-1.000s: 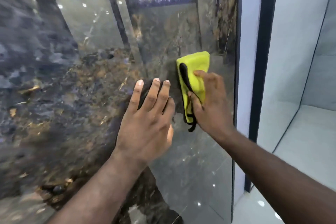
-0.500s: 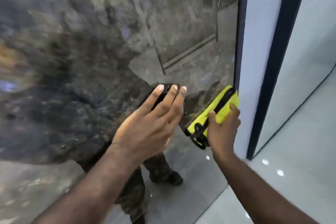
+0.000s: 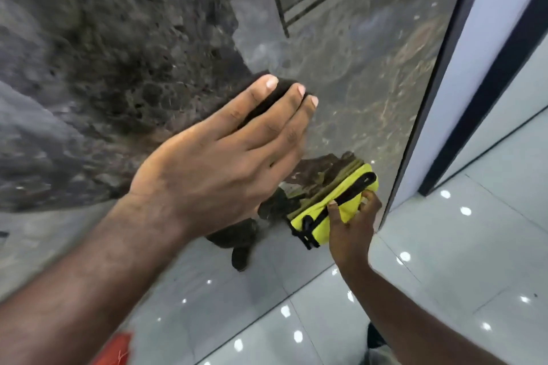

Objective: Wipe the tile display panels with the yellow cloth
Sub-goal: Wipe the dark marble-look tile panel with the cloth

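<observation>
Lower now, your right hand is wiping the tile panel near its edge, grip clamped on the yellow cloth — left hand bracing, fingers straight; next, probably a leftward pass.

Left hand: bare, with short, neatly cut nails and clear creases at the knuckles. Behind its wrist, a bare left forearm with fine hairs. Right hand: bare also. Behind its wrist, a bare right forearm. Far behind the left wrist, a scrap of red-orange cloth, perhaps clothing; not possible to tell.
</observation>
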The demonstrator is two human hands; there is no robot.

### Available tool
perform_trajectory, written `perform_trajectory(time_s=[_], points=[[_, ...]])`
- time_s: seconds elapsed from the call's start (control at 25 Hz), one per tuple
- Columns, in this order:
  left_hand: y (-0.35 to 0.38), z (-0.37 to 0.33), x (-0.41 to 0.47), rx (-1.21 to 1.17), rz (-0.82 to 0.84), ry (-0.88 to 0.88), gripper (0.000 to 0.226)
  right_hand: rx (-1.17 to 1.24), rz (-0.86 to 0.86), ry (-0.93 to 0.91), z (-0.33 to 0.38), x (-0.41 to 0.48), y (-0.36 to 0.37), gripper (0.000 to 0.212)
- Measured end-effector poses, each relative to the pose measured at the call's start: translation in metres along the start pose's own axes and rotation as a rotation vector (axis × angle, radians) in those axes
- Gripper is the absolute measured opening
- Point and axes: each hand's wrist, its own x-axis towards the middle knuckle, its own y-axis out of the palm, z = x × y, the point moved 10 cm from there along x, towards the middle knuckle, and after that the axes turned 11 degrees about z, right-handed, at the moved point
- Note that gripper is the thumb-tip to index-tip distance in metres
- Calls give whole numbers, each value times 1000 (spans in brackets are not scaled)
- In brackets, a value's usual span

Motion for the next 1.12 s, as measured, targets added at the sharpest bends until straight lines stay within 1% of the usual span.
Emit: perform_trajectory(time_s=[0.08, 0.12, 0.2, 0.24, 0.32, 0.36, 0.44, 0.48, 0.52, 0.56, 0.64, 0.68, 0.76, 0.8, 0.84, 0.92, 0.96, 1.04, 1.08, 1.12], points=[[-2, 1, 0, -19, -17, -11, 56, 86, -4, 252, -29, 10, -2, 64], [-2, 2, 1, -28, -25, -10, 56, 82, -15, 282, -35, 13, -4, 63], [-2, 2, 2, -42, -29, -3, 56, 26, 1, 213, -34, 16, -5, 59], [-2, 2, 2, -40, -26, -1, 56, 9, 22, 217, -36, 17, -5, 57], [-5, 1, 1, -20, -25, -3, 56, 22, 58, 297, -39, 21, -10, 55], [-5, 0, 2, 0, -23, -2, 57, 27, 33, 291, -31, 25, -19, 56], [-5, -1, 3, 41, -12, -6, 59, -9, -83, 81, 12, 35, -47, 59], [-6, -1, 3, 43, -6, -9, 59, -21, -126, -36, 38, 37, -60, 59], [-7, 0, 2, 44, -1, -12, 59, -23, -143, -110, 59, 39, -71, 58], [-9, 0, 2, 48, 3, -16, 60, -29, -139, -119, 73, 45, -78, 56], [-11, -1, 1, 63, 11, -24, 62, 48, -140, -21, 93, 52, -88, 53], [-10, -3, 2, 66, 19, -20, 62, 57, -142, -29, 114, 50, -90, 55], [-9, -3, 2, 61, 17, -18, 64, 5, -146, -271, 181, 42, -94, 62], [-10, -2, 2, 46, 6, -23, 66, 17, -159, -393, 213, 35, -100, 63], [-13, 1, 3, 15, -8, -37, 66, 28, -155, -471, 240, 27, -105, 62], [-23, 15, 5, -83, -51, -131, 62, 81, -176, -481, 278, 16, -114, 60], [-30, 28, 8, -123, -88, -201, 55, 73, -182, -524, 303, 5, -115, 60], [-45, 51, 15, -189, -188, -323, 40, -113, -161, -811, 361, -28, -105, 57], [-51, 59, 18, -201, -244, -367, 34, -193, -170, -929, 379, -37, -102, 56], [-54, 60, 18, -188, -267, -383, 32, -185, -195, -937, 385, -32, -107, 56]])
